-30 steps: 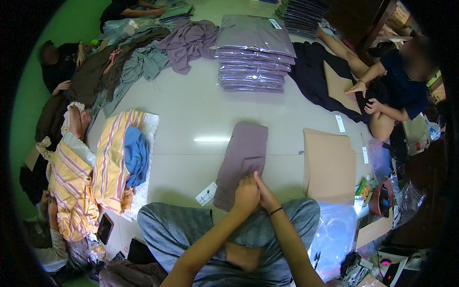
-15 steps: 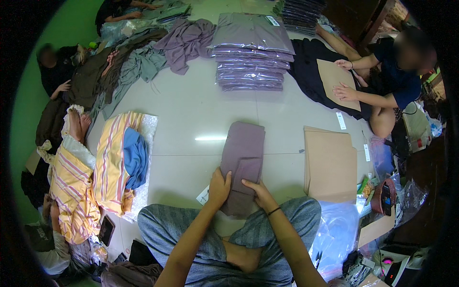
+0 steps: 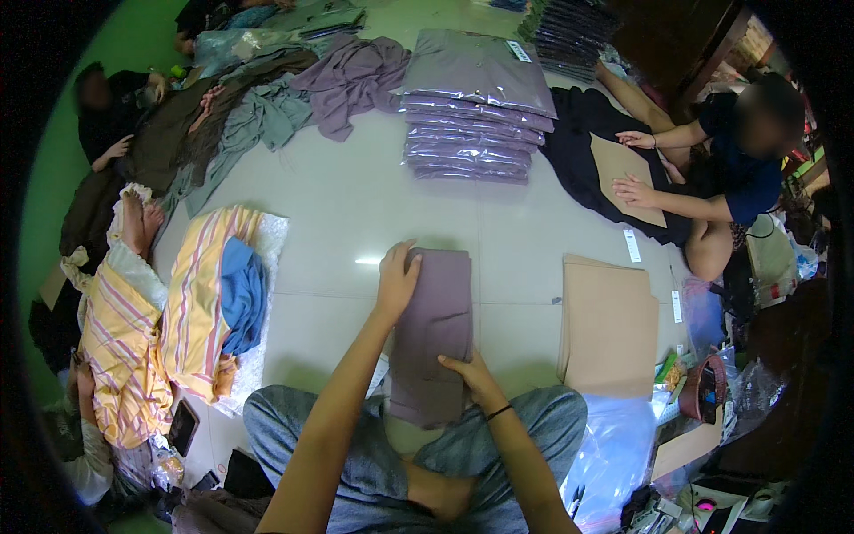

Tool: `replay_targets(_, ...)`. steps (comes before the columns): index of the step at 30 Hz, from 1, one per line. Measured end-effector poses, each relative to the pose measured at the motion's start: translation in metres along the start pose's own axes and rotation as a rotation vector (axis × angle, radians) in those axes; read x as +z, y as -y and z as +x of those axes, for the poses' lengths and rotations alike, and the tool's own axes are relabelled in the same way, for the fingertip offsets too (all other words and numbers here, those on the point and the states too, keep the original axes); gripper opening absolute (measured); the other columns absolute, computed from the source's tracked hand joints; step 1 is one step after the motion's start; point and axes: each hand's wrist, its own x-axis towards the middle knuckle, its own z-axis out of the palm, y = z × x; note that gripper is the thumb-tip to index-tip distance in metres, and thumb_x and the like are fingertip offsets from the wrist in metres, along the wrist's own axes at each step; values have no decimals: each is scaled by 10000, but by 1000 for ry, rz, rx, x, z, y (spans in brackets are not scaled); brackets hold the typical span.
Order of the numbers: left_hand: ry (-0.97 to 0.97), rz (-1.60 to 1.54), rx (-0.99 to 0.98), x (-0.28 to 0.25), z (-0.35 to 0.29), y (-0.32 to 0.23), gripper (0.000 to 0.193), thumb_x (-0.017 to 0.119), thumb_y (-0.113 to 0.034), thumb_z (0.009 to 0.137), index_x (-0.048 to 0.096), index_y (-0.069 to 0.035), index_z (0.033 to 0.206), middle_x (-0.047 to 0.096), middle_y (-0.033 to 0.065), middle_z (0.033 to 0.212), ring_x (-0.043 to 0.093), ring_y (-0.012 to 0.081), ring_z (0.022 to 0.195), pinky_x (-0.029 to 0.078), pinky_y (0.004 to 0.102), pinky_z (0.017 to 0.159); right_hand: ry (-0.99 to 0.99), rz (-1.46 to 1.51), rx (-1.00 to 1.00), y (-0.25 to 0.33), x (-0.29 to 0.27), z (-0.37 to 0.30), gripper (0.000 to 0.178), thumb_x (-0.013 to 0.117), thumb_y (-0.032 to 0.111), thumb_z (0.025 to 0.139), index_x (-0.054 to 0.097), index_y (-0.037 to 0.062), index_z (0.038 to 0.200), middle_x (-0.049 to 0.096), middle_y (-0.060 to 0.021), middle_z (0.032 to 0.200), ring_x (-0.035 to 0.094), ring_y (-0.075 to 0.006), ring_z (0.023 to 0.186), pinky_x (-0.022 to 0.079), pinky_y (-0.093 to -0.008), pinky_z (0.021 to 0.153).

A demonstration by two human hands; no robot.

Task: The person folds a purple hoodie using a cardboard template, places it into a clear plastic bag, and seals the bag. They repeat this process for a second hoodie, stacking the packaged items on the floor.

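Note:
A folded mauve-grey garment [image 3: 432, 329], a long narrow rectangle, is in front of my crossed legs. My left hand [image 3: 398, 278] is at its far left corner, fingers curled at the edge. Lower down, my right hand [image 3: 476, 378] grips the right edge, thumb on top and fingers underneath. Part of a white tag [image 3: 378, 376] shows beside my left forearm. Further off stands a stack of plastic-wrapped mauve garments [image 3: 480, 84].
At right lie brown cardboard sheets [image 3: 609, 329] and clear plastic bags [image 3: 614, 445]. Yellow striped cloth [image 3: 200, 311] and blue cloth [image 3: 242, 294] are at left. A co-worker [image 3: 738, 160] at right presses a card on black fabric [image 3: 569, 142]; other people sit at left.
My left hand has moved from the garment's lower left side up to its far left corner. The small folded flap on top now lies flat. My right hand stays at the right edge.

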Motion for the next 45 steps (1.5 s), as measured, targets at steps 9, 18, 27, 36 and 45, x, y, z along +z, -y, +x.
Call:
replay_targets(9,-69,-400,-546,27,0,40,201,534,-163,804,584,15,884,591,126,829,550,203,759,419,280,713,28,-47,27,8,4,-3,757,715,198,655,267,14,1236,414,-146,1181,398,-265,1091,318,-351,924)
replay_targets(18,-1,-261,-533,21,0,37,199,529,-173,807,606,2,863,609,108,814,547,170,722,422,273,691,105,-53,115,12,1,-5,832,698,167,670,157,-4,1279,328,-164,1241,315,-255,1159,258,-330,964)
replay_targets(27,130,-406,-573,15,-11,41,266,482,-246,842,592,-7,881,560,25,729,484,99,676,392,227,655,63,-37,59,0,-1,0,838,693,123,665,142,17,1287,320,-144,1251,305,-251,1164,251,-323,965)
replay_targets(36,185,-921,-600,-14,-21,35,154,518,-196,827,541,-43,840,527,-12,742,445,54,661,355,194,606,68,56,88,-2,-3,2,879,709,71,629,135,57,1296,323,-133,1257,309,-260,1164,253,-362,973)
replay_targets(45,-66,-994,-564,-23,-9,-1,142,536,-200,820,531,-61,795,505,-39,686,421,43,618,340,177,585,209,124,50,-1,-3,1,874,714,98,640,138,72,1298,324,-111,1253,313,-248,1157,255,-367,964)
